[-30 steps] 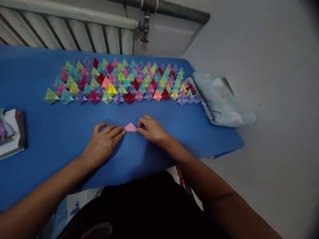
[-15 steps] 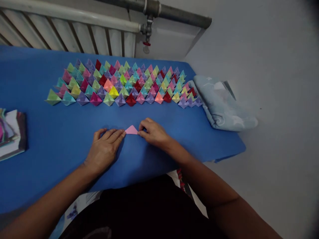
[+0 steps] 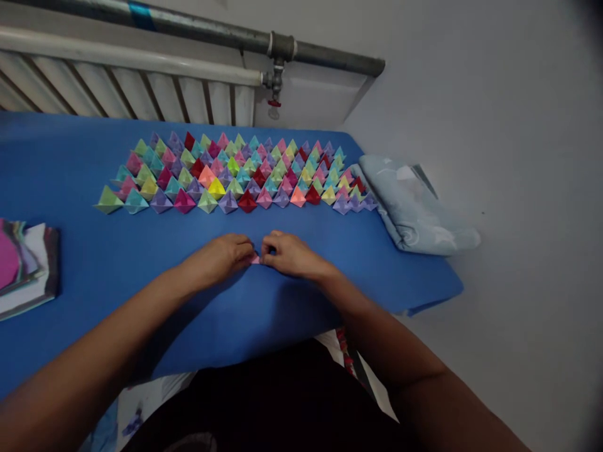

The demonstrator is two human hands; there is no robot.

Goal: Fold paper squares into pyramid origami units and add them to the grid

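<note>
A small folded pink paper (image 3: 255,258) lies low over the blue table, mostly covered by my fingers. My left hand (image 3: 233,251) pinches its left side, fingers bent and pressed together. On the right side my right hand (image 3: 285,252) holds the paper between thumb and curled forefinger. Just beyond both hands, several rows of folded paper boats (image 3: 228,201) stand in many colours, among them green, purple, pink, red, yellow and turquoise.
The blue table (image 3: 155,251) carries a stack of coloured paper (image 3: 35,251) at the left and a folded pale blue cloth (image 3: 414,213) at the right. Behind it are a radiator (image 3: 132,91) and a metal pipe (image 3: 211,34) with a red-handled valve (image 3: 274,103).
My left hand has gone from lying flat at the paper's left corner to pinching it, nearer my right hand. Less of the pink paper shows. The camera view has tilted up slightly.
</note>
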